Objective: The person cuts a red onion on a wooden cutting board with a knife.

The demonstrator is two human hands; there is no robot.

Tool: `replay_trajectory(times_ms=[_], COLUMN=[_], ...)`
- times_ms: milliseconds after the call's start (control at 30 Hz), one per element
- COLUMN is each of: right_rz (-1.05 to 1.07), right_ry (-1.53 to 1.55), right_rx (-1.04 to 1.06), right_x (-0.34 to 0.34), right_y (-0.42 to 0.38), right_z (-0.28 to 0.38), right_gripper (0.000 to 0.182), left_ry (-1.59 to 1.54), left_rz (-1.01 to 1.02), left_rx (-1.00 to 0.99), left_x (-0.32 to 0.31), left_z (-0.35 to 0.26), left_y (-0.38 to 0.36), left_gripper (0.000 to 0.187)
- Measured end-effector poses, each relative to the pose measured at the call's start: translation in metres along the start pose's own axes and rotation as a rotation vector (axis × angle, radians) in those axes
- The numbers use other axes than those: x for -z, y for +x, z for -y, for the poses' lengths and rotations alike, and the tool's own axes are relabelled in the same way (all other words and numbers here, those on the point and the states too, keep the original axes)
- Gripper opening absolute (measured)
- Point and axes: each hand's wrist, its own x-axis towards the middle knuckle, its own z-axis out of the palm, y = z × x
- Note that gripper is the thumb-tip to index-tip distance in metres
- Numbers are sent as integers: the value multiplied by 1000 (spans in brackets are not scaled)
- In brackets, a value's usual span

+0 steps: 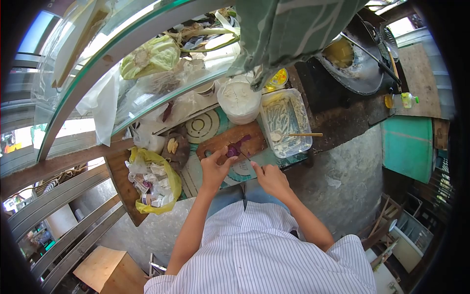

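My left hand (216, 169) pinches a chunk of deep purple vegetable (233, 150), which looks like purple sweet potato, on a wooden cutting board (215, 145). My right hand (272, 179) is closed round the handle of a small knife (246, 157), its thin blade pointing at the chunk. Whether the blade touches it is too small to tell. Cut purple pieces (243, 140) lie on the board just beyond my fingers. Right of the board stands a clear plastic tub (304, 117) smeared with pale batter, a ladle (301, 134) resting in it.
A white bucket (239, 100) stands behind the board. At the left are a yellow plastic bag (175, 182) of wrappers and a brown lump (177, 156). A wok of oil (362, 83) sits at the back right. The glass case's metal frame (115, 41) curves over the upper left.
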Motion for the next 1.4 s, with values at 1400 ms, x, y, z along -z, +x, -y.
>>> replay_trajectory(times_ms=[1400], right_rz=[-27], right_ry=[88], right_rx=[38], right_x=[-2], right_y=[3], right_z=[-16], right_gripper=[68], left_ry=[115], left_rz=[237], left_rx=[-12], left_x=[21], left_z=[-12], left_y=[15], left_gripper=[43])
